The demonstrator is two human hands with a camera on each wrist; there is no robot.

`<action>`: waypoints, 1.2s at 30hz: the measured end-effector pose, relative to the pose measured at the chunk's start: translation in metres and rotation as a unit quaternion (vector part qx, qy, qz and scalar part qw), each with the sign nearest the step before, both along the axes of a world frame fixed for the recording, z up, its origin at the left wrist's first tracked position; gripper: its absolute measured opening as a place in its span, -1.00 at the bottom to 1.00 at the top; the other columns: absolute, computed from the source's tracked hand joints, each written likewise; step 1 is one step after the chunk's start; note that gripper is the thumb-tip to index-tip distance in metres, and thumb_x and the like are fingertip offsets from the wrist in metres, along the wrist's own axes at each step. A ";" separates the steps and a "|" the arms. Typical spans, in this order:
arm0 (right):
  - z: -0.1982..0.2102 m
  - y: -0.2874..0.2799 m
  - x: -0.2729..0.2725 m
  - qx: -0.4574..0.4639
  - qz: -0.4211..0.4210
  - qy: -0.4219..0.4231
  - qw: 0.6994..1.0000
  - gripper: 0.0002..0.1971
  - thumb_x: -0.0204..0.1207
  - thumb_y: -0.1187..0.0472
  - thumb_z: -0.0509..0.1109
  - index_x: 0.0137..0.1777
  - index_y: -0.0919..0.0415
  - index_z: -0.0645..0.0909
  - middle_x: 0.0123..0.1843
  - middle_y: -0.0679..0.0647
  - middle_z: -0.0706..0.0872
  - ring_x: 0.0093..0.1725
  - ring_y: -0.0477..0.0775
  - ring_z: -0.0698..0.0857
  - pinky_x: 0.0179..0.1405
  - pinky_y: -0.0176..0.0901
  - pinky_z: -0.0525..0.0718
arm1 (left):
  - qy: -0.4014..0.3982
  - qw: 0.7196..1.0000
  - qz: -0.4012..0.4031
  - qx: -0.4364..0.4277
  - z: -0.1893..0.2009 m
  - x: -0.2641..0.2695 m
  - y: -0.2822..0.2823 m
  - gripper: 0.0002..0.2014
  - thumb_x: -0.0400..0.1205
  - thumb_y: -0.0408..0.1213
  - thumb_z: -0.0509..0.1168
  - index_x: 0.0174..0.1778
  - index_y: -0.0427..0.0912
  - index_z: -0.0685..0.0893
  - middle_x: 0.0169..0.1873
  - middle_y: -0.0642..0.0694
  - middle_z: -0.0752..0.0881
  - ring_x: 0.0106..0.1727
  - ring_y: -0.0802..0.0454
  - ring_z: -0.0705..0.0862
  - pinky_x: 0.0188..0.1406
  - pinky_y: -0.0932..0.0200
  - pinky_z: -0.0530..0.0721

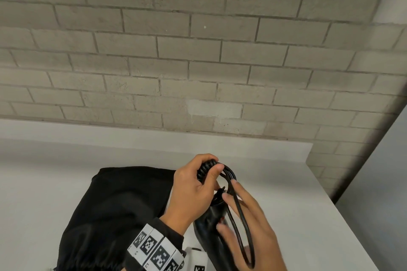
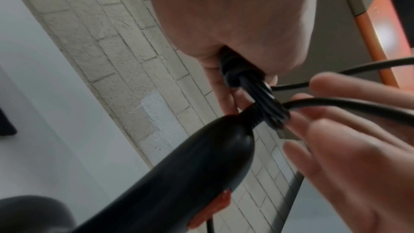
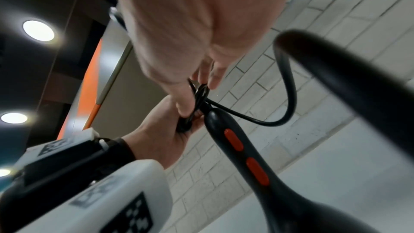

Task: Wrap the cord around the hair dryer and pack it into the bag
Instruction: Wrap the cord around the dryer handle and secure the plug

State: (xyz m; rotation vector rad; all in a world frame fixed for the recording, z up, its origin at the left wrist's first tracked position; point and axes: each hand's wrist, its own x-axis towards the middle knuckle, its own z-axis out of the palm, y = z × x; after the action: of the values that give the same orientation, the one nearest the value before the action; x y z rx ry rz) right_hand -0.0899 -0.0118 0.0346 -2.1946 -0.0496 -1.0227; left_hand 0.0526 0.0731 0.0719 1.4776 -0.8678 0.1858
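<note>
Nearest the head camera, a band of black-and-white coded squares (image 1: 154,248) circles the left wrist over a dark sleeve. Just past it, the left hand (image 1: 193,189) is curled round a bundle of gathered black cord (image 1: 203,170), thumb pressed over the loops at the top of the fist. Directly below that grip hangs the hair dryer (image 1: 212,224), black, its handle pointing up at the fist and its body dropping out of the bottom of the view. From the right wrist camera, two orange-red switches (image 3: 234,140) sit in a row down the handle.

To the right of the grip, the right hand (image 1: 248,220) reaches in with fingers mostly straight, fingertips against the cord where it leaves the handle. A long loose loop of the cord runs down across those fingers. Whether any of them actually pinch it is hard to say, since motion blur smears that spot in every view.

Left of and behind the grip, the black fabric bag (image 1: 114,202) lies flat on the white table (image 1: 297,200). Beyond the table's far edge stands a pale brick wall (image 1: 198,55).
</note>
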 end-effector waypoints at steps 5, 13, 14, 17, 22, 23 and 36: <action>0.009 -0.008 0.006 -0.002 -0.008 -0.103 0.995 -0.70 0.45 0.36 0.53 0.14 0.07 0.80 0.20 -0.11 0.78 0.31 0.11 0.69 0.12 0.01 0.74 | -0.005 1.000 -0.004 0.010 -0.001 -0.003 -0.001 -0.91 0.61 -0.10 0.38 -0.01 0.03 0.70 -0.28 0.07 0.76 -0.43 0.11 0.79 -0.34 0.13 0.77; 0.070 -0.032 -0.031 0.631 0.415 -0.088 0.649 -0.69 0.75 0.22 0.22 0.26 0.51 0.51 -0.04 0.44 0.61 -0.11 0.46 0.68 0.19 0.36 0.56 | 0.052 0.999 0.015 -0.004 0.001 0.010 0.003 -0.89 0.60 -0.12 0.37 -0.02 -0.02 0.70 -0.27 0.06 0.81 -0.36 0.12 0.83 -0.21 0.22 0.79; 0.078 -0.046 -0.043 0.645 0.348 -0.066 0.677 -0.64 0.82 0.26 -0.07 0.40 0.54 0.35 0.04 0.44 0.54 -0.14 0.36 0.62 0.19 0.29 0.48 | 0.061 0.998 0.020 -0.011 0.000 0.013 0.004 -0.88 0.59 -0.11 0.37 -0.02 -0.03 0.70 -0.27 0.05 0.81 -0.33 0.12 0.84 -0.19 0.18 0.81; 0.073 -0.071 -0.064 0.629 0.259 -0.037 0.732 -0.53 0.83 0.17 -0.19 0.56 0.51 0.19 -0.06 0.20 0.37 -0.41 0.02 0.33 -0.14 -0.05 0.40 | 0.077 0.996 0.037 -0.021 -0.001 0.021 0.008 -0.88 0.60 -0.16 0.38 0.00 -0.07 0.71 -0.27 0.04 0.81 -0.28 0.10 0.85 -0.14 0.10 0.84; 0.039 -0.077 -0.055 0.508 -0.176 0.011 0.843 -0.71 0.39 0.36 0.56 0.10 0.17 0.70 -0.02 0.32 0.73 -0.31 0.12 0.68 -0.48 -0.33 0.73 | 0.074 0.996 0.052 -0.007 -0.001 0.018 0.008 -0.93 0.63 -0.20 0.39 0.00 -0.04 0.70 -0.39 0.01 0.78 -0.42 0.07 0.81 -0.24 0.06 0.83; 0.038 -0.068 -0.051 0.429 -0.276 -0.009 0.860 -0.69 0.45 0.37 0.53 0.07 -0.03 0.66 0.14 0.30 0.72 -0.13 0.06 0.71 -0.30 -0.47 0.73 | 0.070 0.996 0.055 -0.004 -0.001 0.017 0.007 -0.93 0.63 -0.20 0.40 0.00 -0.03 0.70 -0.41 0.02 0.77 -0.44 0.06 0.80 -0.26 0.07 0.82; 0.059 0.014 0.011 0.112 -0.104 0.257 0.954 -0.72 0.54 -0.19 0.31 -0.22 -0.03 0.63 -0.35 -0.01 0.76 -0.34 -0.10 0.70 -0.23 -0.11 0.70 | 0.023 0.999 0.036 0.006 0.001 -0.006 -0.006 -0.79 0.58 -0.04 0.38 0.01 -0.08 0.71 -0.49 0.00 0.73 -0.49 0.11 0.73 -0.37 0.34 0.67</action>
State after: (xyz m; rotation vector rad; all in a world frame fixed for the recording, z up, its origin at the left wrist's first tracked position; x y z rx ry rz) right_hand -0.0791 0.0024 0.0936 -2.2148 0.5199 -0.5018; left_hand 0.0463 0.0674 0.0733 1.5204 -0.7810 0.1997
